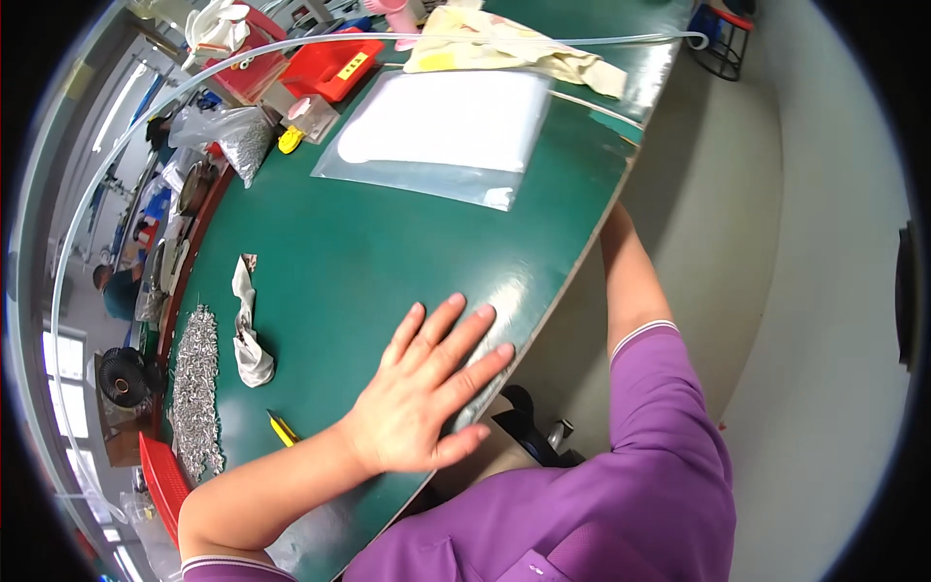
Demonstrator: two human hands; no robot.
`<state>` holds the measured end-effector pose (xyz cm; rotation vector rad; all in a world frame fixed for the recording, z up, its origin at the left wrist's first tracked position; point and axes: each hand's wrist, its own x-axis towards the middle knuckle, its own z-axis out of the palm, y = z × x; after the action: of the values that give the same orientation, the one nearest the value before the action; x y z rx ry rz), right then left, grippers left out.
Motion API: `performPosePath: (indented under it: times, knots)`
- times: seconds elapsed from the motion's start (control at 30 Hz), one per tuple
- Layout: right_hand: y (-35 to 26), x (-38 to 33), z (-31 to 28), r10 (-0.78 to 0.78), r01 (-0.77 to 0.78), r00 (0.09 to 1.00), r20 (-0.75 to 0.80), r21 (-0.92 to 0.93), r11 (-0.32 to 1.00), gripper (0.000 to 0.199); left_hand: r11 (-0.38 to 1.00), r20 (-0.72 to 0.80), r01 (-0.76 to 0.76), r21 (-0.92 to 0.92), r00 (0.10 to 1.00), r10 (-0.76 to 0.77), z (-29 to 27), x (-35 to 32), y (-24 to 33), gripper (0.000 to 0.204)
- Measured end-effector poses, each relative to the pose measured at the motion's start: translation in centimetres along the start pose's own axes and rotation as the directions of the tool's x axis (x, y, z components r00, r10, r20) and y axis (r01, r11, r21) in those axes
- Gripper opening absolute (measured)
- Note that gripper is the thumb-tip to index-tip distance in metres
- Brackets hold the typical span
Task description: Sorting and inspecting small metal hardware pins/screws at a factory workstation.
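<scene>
My left hand (427,388) lies flat, palm down, on the green tabletop (320,252) at its near edge, with the fingers spread and nothing in them. My right forearm (635,281) reaches forward beside the table, and its hand is hidden below the tabletop's edge. A yellow utility knife (282,428) lies left of my left forearm. Farther left are a crumpled whitish cloth strip (250,339) and a long heap of small silvery metal parts (197,393). Beyond my left hand, a clear plastic bag with white sheets (446,121) lies flat.
A yellowish cloth (504,48), a red bin (332,66), a clear bag of small metal parts (242,136) and a small yellow item (290,140) sit at the far side. A red basket (165,480) stands at lower left. A clear tube (320,41) arches across. A stool (720,44) stands far right.
</scene>
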<state>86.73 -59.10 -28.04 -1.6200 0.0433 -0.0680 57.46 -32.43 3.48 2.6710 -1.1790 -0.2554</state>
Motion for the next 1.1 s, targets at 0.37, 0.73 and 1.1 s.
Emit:
performPosePath:
  times: [0.37,0.73,1.1]
  knots:
    - [7.7,4.6,8.8,0.102,-0.109,0.967,0.235,0.015,0.994,0.032,0.996,0.012,0.043,-0.082,0.999,-0.042,-0.3,0.4,-0.2,0.056]
    - [8.6,3.5,10.7,0.178,-0.149,0.907,0.382,-0.107,0.983,0.036,0.991,0.003,0.043,-0.126,0.999,-0.043,0.0,0.5,-0.4,0.056]
    - [-4.2,4.0,8.7,0.178,0.051,0.850,0.496,-0.414,0.909,0.040,0.990,-0.087,0.003,-0.142,0.996,-0.016,0.0,-1.1,-0.4,0.064]
